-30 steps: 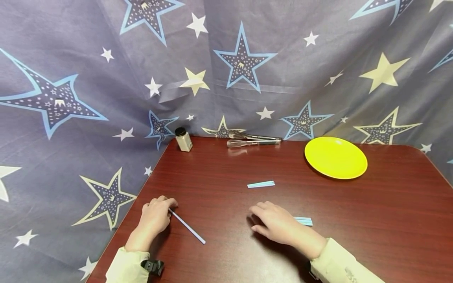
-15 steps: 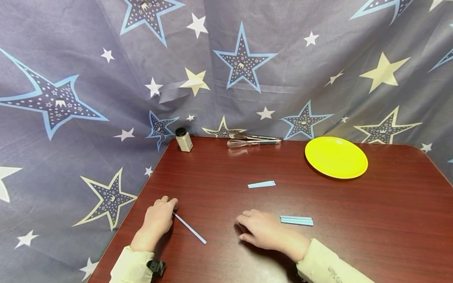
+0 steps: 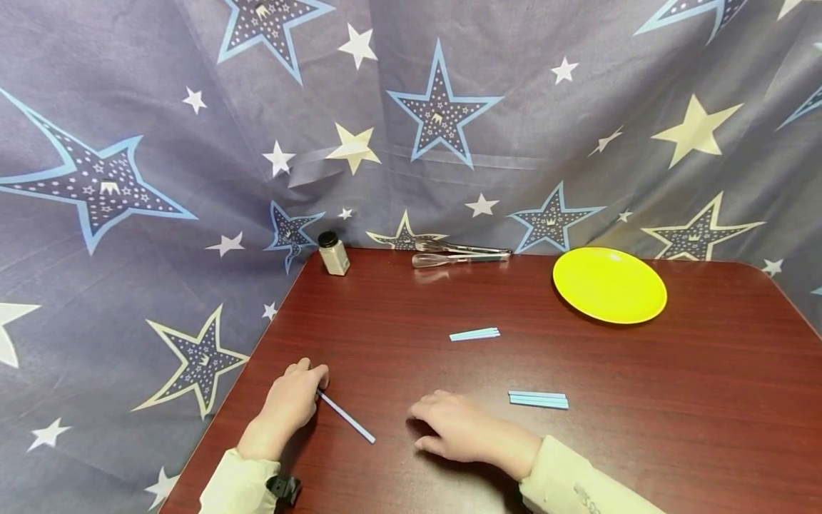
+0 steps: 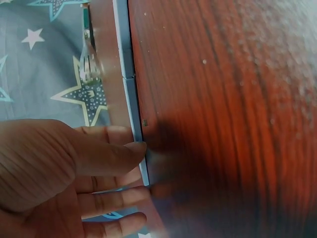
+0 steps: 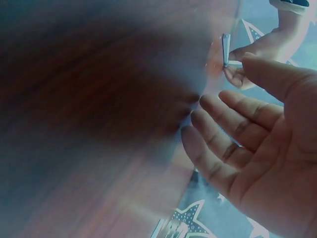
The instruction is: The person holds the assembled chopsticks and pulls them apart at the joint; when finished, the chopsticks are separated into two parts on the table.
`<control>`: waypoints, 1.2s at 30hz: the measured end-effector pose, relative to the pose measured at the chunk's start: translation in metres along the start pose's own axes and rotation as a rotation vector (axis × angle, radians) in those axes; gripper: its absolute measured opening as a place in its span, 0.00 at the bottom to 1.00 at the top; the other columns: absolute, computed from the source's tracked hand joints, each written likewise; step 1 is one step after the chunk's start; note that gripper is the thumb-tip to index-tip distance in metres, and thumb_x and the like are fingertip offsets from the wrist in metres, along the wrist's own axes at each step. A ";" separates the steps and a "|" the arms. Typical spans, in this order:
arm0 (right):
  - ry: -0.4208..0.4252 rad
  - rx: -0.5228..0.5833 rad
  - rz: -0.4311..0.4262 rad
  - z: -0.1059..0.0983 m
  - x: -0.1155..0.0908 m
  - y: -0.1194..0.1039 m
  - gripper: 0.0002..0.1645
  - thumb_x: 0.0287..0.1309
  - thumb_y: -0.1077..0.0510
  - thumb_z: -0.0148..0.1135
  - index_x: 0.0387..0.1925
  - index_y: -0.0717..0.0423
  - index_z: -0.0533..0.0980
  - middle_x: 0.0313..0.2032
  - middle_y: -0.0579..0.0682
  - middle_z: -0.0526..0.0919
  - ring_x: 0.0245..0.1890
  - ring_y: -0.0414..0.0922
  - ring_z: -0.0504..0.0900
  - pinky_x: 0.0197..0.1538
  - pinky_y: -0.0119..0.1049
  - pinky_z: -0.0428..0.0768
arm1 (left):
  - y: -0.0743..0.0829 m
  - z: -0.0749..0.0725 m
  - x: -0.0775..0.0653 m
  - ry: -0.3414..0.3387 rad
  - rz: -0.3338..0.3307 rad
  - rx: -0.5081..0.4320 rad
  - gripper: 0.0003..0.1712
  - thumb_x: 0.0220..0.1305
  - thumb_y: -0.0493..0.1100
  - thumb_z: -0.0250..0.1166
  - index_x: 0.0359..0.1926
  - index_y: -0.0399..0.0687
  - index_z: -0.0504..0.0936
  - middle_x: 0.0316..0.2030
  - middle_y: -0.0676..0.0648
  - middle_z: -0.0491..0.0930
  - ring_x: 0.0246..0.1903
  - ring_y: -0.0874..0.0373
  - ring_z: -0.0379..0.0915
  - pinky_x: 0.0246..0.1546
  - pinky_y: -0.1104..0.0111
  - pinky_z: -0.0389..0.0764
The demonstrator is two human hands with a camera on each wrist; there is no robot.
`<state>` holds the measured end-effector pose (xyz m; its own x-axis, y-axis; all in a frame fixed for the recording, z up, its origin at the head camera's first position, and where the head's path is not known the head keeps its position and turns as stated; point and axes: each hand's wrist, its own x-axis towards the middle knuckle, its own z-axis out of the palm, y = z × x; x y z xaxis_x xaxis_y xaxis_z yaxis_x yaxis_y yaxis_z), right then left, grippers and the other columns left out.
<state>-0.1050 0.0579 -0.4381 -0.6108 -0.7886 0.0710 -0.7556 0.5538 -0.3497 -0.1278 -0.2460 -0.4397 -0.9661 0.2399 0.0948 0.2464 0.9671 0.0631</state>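
My left hand (image 3: 289,403) pinches the far end of a slim pale blue stick (image 3: 347,416) lying aslant on the dark red table (image 3: 411,300). In the left wrist view the thumb (image 4: 130,154) lies over that stick (image 4: 130,99), fingers behind it; a fine seam crosses it. My right hand (image 3: 452,427) hovers palm down right of the stick, holding nothing. The right wrist view shows its fingers (image 5: 213,144) loosely spread. Right of this hand lies a row of light blue sticks (image 3: 538,400); a smaller bunch of sticks (image 3: 474,334) lies farther back.
A yellow plate (image 3: 610,285) sits at the back right. Tongs (image 3: 459,260) lie along the back edge, and a black-capped jar (image 3: 333,253) stands at the back left corner. A star-patterned cloth (image 3: 385,185) hangs behind the table.
My right hand has moved left, away from the row of sticks, which now shows whole. My left hand has shifted slightly right along the stick, whose near end has barely moved.
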 end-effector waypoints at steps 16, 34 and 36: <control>-0.044 0.073 0.070 0.010 0.029 -0.023 0.23 0.57 0.45 0.67 0.51 0.51 0.77 0.38 0.40 0.76 0.37 0.33 0.74 0.43 0.32 0.76 | 0.000 0.002 0.000 0.007 0.036 0.007 0.19 0.45 0.26 0.68 0.23 0.54 0.72 0.25 0.50 0.65 0.30 0.48 0.69 0.23 0.60 0.71; -0.015 -0.053 0.134 0.020 0.040 -0.030 0.15 0.54 0.51 0.70 0.27 0.46 0.70 0.25 0.37 0.69 0.27 0.34 0.71 0.33 0.30 0.72 | 0.010 0.001 -0.004 0.052 0.158 0.037 0.19 0.42 0.35 0.76 0.21 0.54 0.71 0.22 0.52 0.64 0.27 0.48 0.69 0.21 0.60 0.70; 0.001 -0.087 0.126 0.021 0.040 -0.031 0.13 0.54 0.53 0.70 0.26 0.46 0.71 0.24 0.38 0.70 0.27 0.35 0.74 0.33 0.31 0.73 | 0.012 0.001 -0.005 0.052 0.171 0.038 0.19 0.41 0.35 0.76 0.20 0.54 0.71 0.22 0.52 0.64 0.27 0.49 0.69 0.21 0.61 0.69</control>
<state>-0.1012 0.0037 -0.4446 -0.7023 -0.7111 0.0327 -0.6906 0.6695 -0.2737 -0.1200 -0.2358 -0.4400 -0.9051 0.3971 0.1521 0.4024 0.9155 0.0045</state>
